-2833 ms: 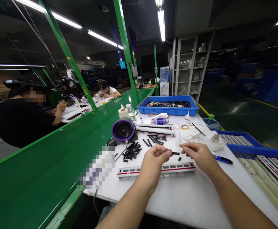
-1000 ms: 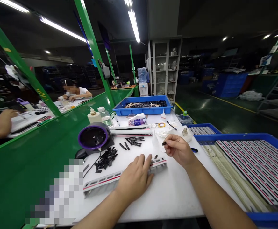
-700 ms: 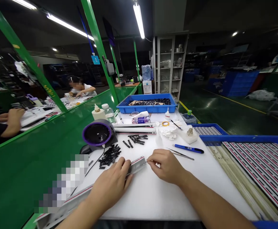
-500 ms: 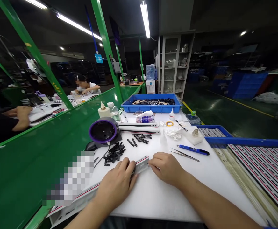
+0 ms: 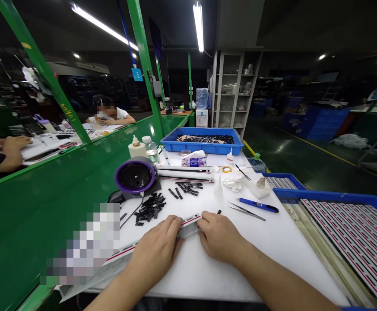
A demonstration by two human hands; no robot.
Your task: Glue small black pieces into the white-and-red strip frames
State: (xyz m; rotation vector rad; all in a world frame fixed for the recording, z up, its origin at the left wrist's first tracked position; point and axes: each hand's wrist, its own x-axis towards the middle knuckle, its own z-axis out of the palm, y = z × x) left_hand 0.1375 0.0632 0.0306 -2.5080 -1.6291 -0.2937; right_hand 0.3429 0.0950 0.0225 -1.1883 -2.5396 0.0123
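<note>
A long white strip with a red line and black slots (image 5: 122,252) runs from the lower left to the middle of the white table. My left hand (image 5: 162,242) is closed round it near its far end. My right hand (image 5: 219,235) has its fingers pinched at the strip's end. A small black piece (image 5: 219,212) shows just behind my right hand. Beyond my left hand lies a pile of small black pieces (image 5: 151,208), with more black pieces (image 5: 190,188) farther back.
Tweezers (image 5: 246,212) and a blue pen-like tool (image 5: 258,204) lie on the right. A purple-rimmed round device (image 5: 135,176) stands at the left. Blue trays (image 5: 204,148) sit at the back and right (image 5: 346,198). A person's hand (image 5: 16,144) shows beyond the green partition.
My right hand has closed in on the strip's end, and its fingers have curled. The strip has tilted, showing more of its side. A black piece now shows behind my right hand.
</note>
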